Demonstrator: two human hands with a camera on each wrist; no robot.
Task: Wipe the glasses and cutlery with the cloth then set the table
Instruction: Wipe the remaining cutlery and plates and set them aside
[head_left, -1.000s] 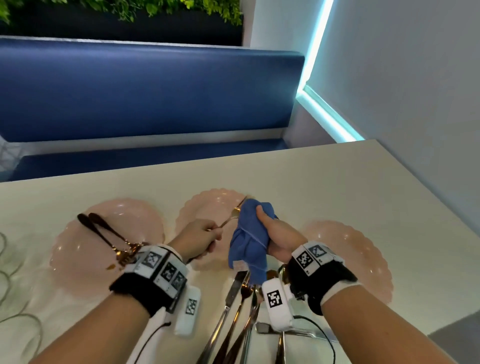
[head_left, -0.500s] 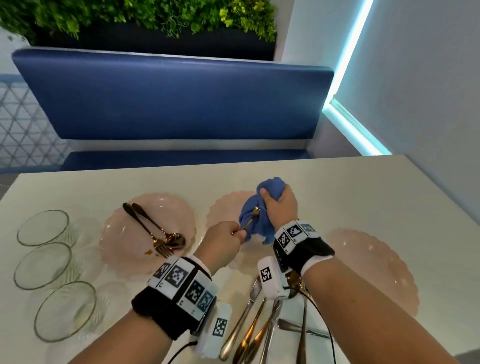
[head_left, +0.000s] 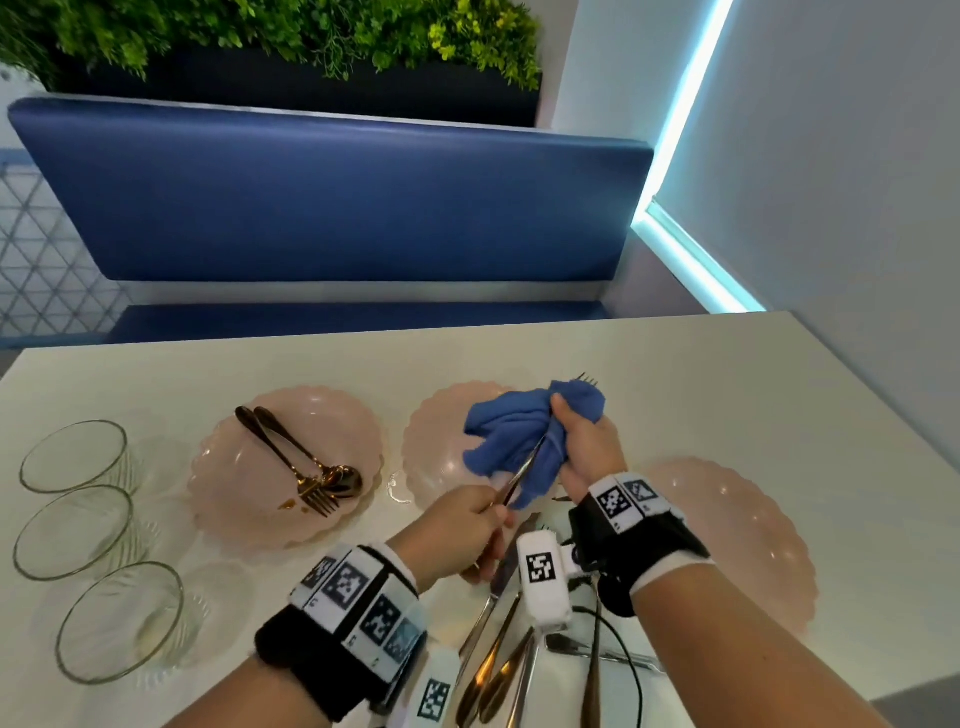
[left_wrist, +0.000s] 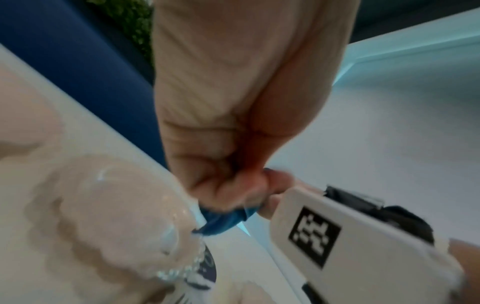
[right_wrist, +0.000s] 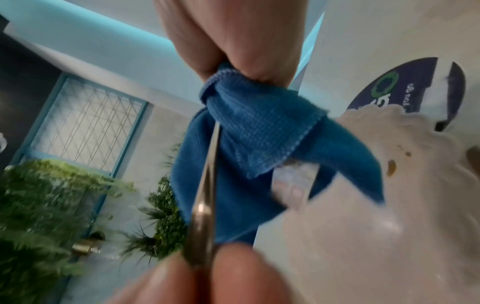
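Nearest the person, a bunch of loose cutlery (head_left: 498, 670) lies on the white worktop (head_left: 675, 395), handles fanned out just on the near side of the middle plate (head_left: 436, 441), partly under the two wrists. Just above that pile the left hand (head_left: 457, 530) is closed around the handle end of a fork (head_left: 519, 475), fingers and thumb pinching it. The fork runs up and away over the middle plate's near right part into the blue cloth (head_left: 524, 431). The right hand (head_left: 587, 447) is curled around the cloth, squeezing it about the fork's shaft, and loose folds hang over the plate. In the right wrist view the cloth (right_wrist: 259, 131) is bunched under the fingers with the fork shaft (right_wrist: 207, 185) passing through it. The fork's tines (head_left: 587, 379) poke out of the cloth's far side, just beyond the middle plate's far right rim.

Left of the middle plate sits a second pink plate (head_left: 249, 499) carrying a gold fork and spoon (head_left: 306, 467) laid side by side, with a small brown smear on it near them. Right of the middle plate, behind the right forearm, is a third pink plate (head_left: 748, 540). Further left than the left plate, three clear glasses (head_left: 72, 519) stand in a row near the worktop's edge. Beyond the worktop is a blue bench seat (head_left: 332, 197) with green foliage (head_left: 291, 31) above its back.
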